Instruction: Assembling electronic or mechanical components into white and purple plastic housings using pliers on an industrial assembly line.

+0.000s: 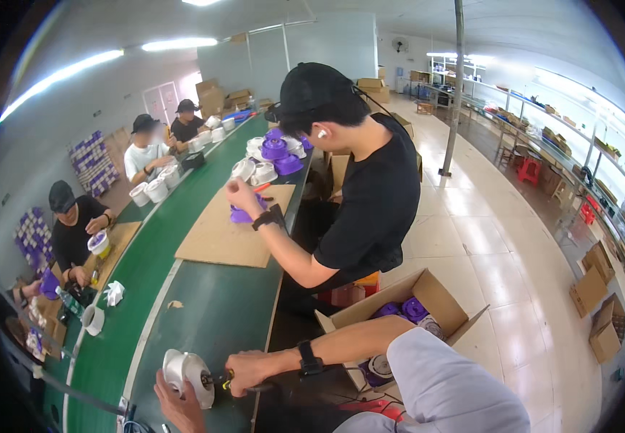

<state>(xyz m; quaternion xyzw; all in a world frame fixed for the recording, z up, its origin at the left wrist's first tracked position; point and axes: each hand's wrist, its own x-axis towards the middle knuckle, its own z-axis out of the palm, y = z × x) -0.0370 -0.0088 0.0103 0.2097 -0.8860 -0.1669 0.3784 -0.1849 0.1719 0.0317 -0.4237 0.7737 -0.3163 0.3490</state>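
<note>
On the green bench at the bottom, my left hand (pixel 183 410) grips a white round plastic housing (pixel 175 366) tipped on its side. My fingers lie along its near edge. From the right, my right hand (pixel 252 369) closes round a hand tool (pixel 228 380) with black and yellow handles, probably pliers. The tool's tip meets dark metal parts at the middle of the housing's right face. My fist covers much of the tool, so its exact kind is uncertain. A dark band sits on my right wrist.
An open carton (pixel 456 317) with purple and white parts stands beside my right arm. Ahead, a co-worker in black handles a purple part (pixel 244 214) over a cardboard sheet (pixel 211 242). A green conveyor belt (pixel 155 270) runs along the left, with more co-workers beyond.
</note>
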